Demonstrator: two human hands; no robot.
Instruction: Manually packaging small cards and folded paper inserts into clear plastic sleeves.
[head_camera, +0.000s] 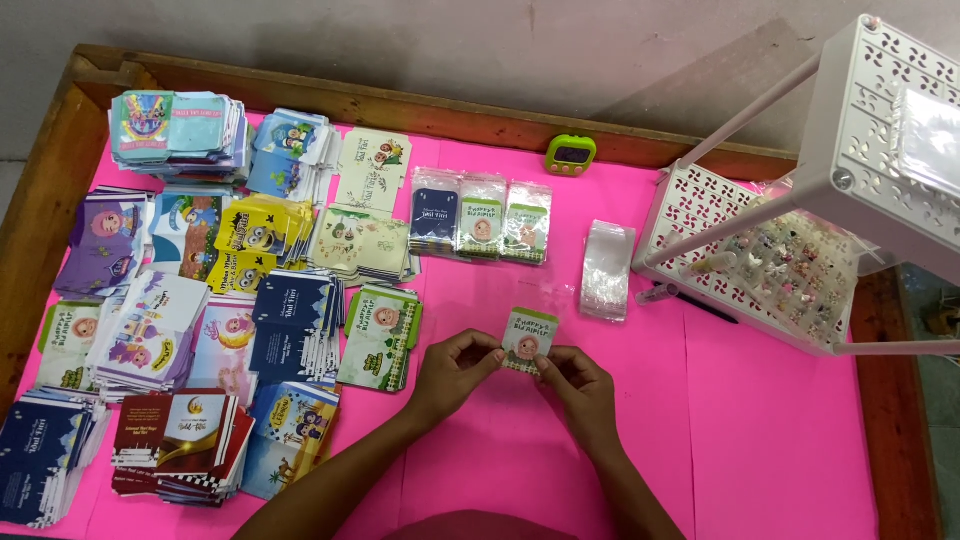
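Both my hands pinch one small green card.

My left hand (455, 368) and right hand (580, 385) grip the card (528, 340) by its lower edge, above the pink table (760, 420), near the card piles (300, 330).

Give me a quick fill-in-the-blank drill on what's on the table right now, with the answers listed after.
1. Both hands, left hand and right hand, hold one small ____ card between them.
2. The table cover is ____.
3. The small green timer sits near the table's ____ edge.
4. The stack of clear bags lies to the ____ of the white rack.

Answers: green; pink; far; left
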